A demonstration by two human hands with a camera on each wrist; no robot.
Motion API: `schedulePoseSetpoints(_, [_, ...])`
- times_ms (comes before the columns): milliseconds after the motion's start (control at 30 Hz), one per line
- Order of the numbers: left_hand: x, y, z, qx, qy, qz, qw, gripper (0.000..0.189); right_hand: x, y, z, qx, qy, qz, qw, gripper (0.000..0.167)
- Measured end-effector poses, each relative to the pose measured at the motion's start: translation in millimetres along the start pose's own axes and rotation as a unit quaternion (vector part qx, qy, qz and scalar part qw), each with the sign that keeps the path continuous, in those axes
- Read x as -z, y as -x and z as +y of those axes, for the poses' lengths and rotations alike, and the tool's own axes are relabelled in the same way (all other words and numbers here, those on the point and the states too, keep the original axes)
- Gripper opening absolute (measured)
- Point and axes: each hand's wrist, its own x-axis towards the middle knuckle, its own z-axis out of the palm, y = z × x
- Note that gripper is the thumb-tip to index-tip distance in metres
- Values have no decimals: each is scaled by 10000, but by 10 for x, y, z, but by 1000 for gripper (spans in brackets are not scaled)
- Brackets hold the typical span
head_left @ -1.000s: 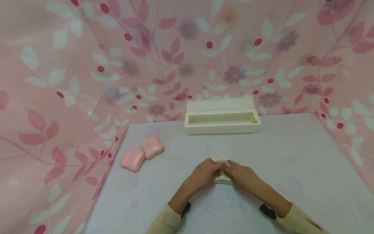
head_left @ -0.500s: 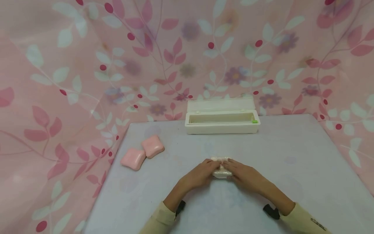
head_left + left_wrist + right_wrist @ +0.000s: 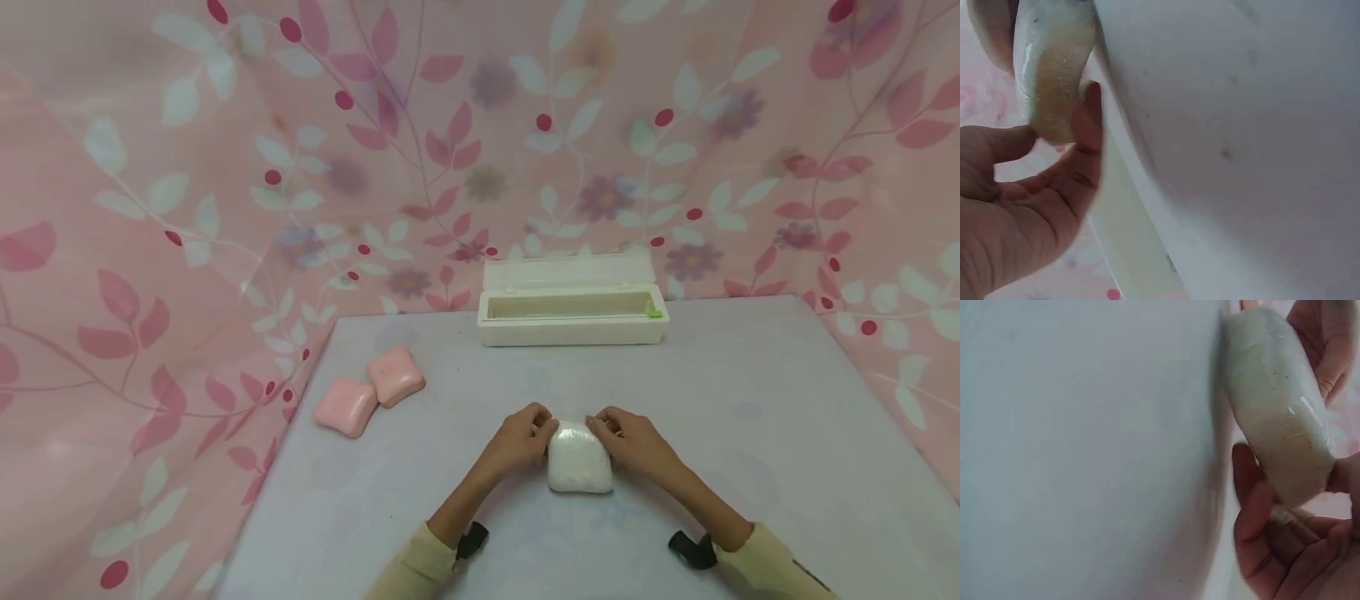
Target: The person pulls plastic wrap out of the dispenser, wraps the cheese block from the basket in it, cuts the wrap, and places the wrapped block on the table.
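A white rounded block [image 3: 580, 462], glossy as if wrapped in clear film, is between the two hands at the front middle of the table. My left hand [image 3: 519, 442] pinches its far left corner between thumb and fingers. At the far right corner, my right hand [image 3: 633, 440] pinches it the same way. The left wrist view shows the block's cream-coloured side [image 3: 1057, 81] with the left thumb and a finger at its end. In the right wrist view its pale, speckled side [image 3: 1279, 406] stands close to the table surface, with the right fingers curled at the lower end.
Two pink pillow-shaped pieces [image 3: 396, 377] lie together at the table's left. A long white box [image 3: 572, 333] with its lid up and a green tab stands at the back edge. Behind it hangs a pink floral cloth [image 3: 480, 150].
The hands, earlier close together over the block with fingertips meeting, have moved apart to its far corners. The block now shows a broad smooth white face and extends nearer the person.
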Motion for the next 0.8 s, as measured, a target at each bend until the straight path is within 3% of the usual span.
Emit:
schedulePoseSetpoints(100, [-52, 15, -17, -405, -1117, 235, 9926, 26, -7, -11, 59, 537, 663, 149, 9962, 35])
schedulePoseSetpoints(200, [-37, 71, 0, -1132, -2058, 282, 9716, 26, 64, 34, 57, 1387, 972, -17, 9856, 37])
schedulePoseSetpoints(267, [-10, 119, 7, -1459, -2365, 124, 9606, 28, 133, 86, 29, 1777, 1148, -364, 9767, 44])
schedulePoseSetpoints(333, [13, 161, 8, -1591, -2469, -110, 9558, 30, 191, 137, -10, 1968, 1344, -776, 9681, 48])
schedulePoseSetpoints(433, [11, 194, 6, -1639, -2515, -335, 9533, 31, 223, 185, -50, 1906, 1622, -1199, 9607, 53])
schedulePoseSetpoints(667, [-69, 169, -18, -1796, -2635, -278, 9474, 25, 202, 150, -83, 1657, 1529, -1464, 9632, 50])
schedulePoseSetpoints(800, [-89, 150, -12, -1863, -2699, -264, 9443, 23, 204, 125, -62, 1732, 1541, -1571, 9600, 55])
